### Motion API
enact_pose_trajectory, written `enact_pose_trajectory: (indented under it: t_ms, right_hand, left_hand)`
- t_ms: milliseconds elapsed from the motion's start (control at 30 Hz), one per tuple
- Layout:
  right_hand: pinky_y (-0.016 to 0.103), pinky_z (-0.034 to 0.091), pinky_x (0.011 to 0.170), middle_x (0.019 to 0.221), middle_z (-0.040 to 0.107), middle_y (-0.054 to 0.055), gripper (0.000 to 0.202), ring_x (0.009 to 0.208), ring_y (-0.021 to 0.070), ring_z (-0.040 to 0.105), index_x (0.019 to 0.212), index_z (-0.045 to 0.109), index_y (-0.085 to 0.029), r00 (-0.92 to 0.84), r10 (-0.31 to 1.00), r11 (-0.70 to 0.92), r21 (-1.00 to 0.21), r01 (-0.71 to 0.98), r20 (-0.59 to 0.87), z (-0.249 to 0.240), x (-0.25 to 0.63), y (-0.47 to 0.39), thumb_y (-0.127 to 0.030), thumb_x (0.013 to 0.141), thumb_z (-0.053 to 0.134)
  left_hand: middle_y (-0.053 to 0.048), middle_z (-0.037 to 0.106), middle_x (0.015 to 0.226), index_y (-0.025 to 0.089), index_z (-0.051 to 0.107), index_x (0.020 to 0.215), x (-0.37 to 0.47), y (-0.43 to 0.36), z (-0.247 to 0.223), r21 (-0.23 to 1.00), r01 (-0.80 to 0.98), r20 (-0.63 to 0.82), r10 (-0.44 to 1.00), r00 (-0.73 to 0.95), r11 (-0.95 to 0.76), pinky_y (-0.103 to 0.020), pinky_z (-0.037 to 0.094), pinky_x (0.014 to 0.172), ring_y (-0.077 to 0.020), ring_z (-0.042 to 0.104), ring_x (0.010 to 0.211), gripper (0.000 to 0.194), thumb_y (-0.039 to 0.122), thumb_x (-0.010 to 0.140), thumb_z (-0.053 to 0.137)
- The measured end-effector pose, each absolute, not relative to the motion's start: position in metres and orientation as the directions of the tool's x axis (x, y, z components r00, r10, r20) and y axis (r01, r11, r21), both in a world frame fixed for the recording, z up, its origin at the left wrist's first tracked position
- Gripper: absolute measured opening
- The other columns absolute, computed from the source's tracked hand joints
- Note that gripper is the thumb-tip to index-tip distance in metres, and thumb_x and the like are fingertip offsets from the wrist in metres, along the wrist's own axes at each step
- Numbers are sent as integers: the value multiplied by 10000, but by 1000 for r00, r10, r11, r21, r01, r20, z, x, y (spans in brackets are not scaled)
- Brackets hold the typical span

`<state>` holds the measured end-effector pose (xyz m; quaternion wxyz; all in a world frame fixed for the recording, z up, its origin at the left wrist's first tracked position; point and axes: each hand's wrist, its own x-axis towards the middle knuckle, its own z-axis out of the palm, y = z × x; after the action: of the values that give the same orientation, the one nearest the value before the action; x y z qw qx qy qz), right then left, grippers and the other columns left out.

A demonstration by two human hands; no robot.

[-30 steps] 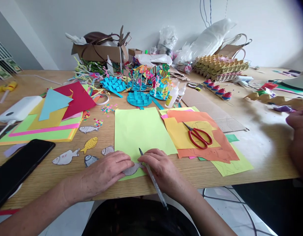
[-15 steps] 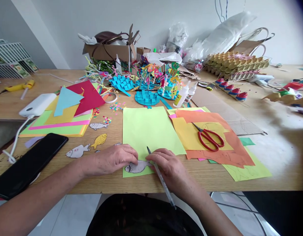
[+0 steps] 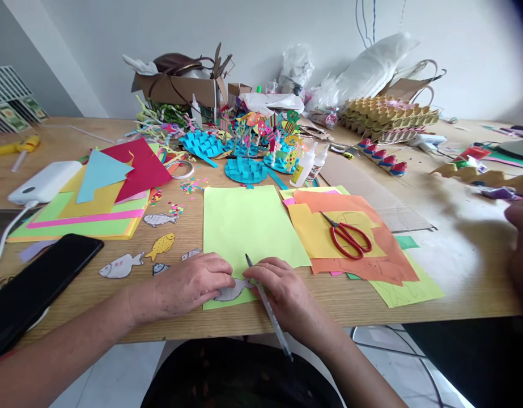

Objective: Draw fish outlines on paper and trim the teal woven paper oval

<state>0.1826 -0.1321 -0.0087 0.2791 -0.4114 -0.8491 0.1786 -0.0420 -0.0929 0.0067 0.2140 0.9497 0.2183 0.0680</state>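
Note:
A grey paper fish cutout (image 3: 230, 292) lies along the near edge of a light green paper sheet (image 3: 239, 221). My left hand (image 3: 193, 283) has its bent fingers together on the fish and covers its head end. My right hand (image 3: 282, 289) grips a clear-barrelled pen (image 3: 272, 320), its tip slanting up and away over the sheet. Fingertips of the right hand rest by the fish's tail. Left of the sheet are other fish cutouts: a white one (image 3: 122, 265), a yellow one (image 3: 161, 246), a grey one (image 3: 160, 219) and a small blue one (image 3: 160, 268), partly hidden.
Red-handled scissors (image 3: 348, 238) lie on yellow and orange paper to the right. A black phone (image 3: 44, 289) and a paper stack (image 3: 95, 218) are at left. Behind stand glue bottles (image 3: 302, 169) and blue woven paper pieces (image 3: 246, 170). Another person's hand (image 3: 520, 243) shows at far right.
The view has shifted slightly to the right. My left hand now covers the fish's head, which was visible before. Another person's hand has come into view at the right edge.

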Motion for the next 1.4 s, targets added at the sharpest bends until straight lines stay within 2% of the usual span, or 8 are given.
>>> enact_pose_trajectory:
  t_ms: [100,233,833,933,1067,1200,1333,1400]
  right_hand:
    - [337,449,750,859,671,61,186,854,208,557,1001,606,-167,-506,798,598,-529,602,326,-9,182,-132,-83,860,519]
    - [335,447,748,862,671,61,182,847,210,558,993,607,-165,-508,799,596,-531,603,321,-9,182,-132,-83,837,560]
    - [331,448,747,868,669,67,192,851,212,565,987,610,-161,-494,813,575,-557,600,307,-8,180,-133,-64,836,541]
    - [318,447,746,856,664,62,163,841,202,573,972,611,-163,-473,824,557,-603,571,313,-1,184,-133,-93,834,557]
    - [254,451,714,860,656,47,109,808,159,594,936,603,-166,-327,885,459,-736,497,331,22,192,-137,-150,839,554]
    - [203,441,629,743,659,0,118,666,112,595,841,600,-186,-345,914,356,-834,422,215,38,191,-145,-159,857,487]
    - [190,427,574,676,643,-25,136,612,104,581,891,560,-191,-431,899,255,-891,377,75,32,179,-151,-136,850,443]
    - [191,413,546,652,621,-29,106,604,112,571,888,531,-189,-430,902,223,-887,403,31,25,172,-152,-141,829,457]
  left_hand:
    - [-42,586,999,199,556,1015,-43,-93,5,432,384,42,443,895,-816,-313,378,845,-194,512,959,191,115,906,423]
    - [-37,574,1013,216,552,1037,-43,-93,6,458,383,43,450,892,-802,-311,382,840,-193,506,947,173,152,903,463]
    - [-39,557,1010,234,551,1107,-43,-94,4,432,387,52,451,891,-815,-315,386,823,-192,501,916,249,139,890,476]
    - [-43,558,1004,233,549,1113,-42,-93,4,421,388,54,450,891,-820,-319,390,819,-197,502,912,272,117,882,466]
    - [-45,555,1015,230,548,1112,-42,-91,3,430,386,52,449,892,-816,-318,391,830,-198,502,930,281,102,872,475]
    - [-43,563,1007,212,570,1054,-41,-88,5,462,371,37,436,899,-806,-291,390,816,-187,499,937,239,85,886,457]
    - [-24,562,941,231,575,1056,-37,-84,14,512,354,2,413,911,-782,-248,386,777,-159,498,889,208,166,935,418]
    - [-18,550,894,220,592,984,-35,-82,20,529,355,-12,412,911,-771,-236,383,760,-150,491,857,207,172,945,393]
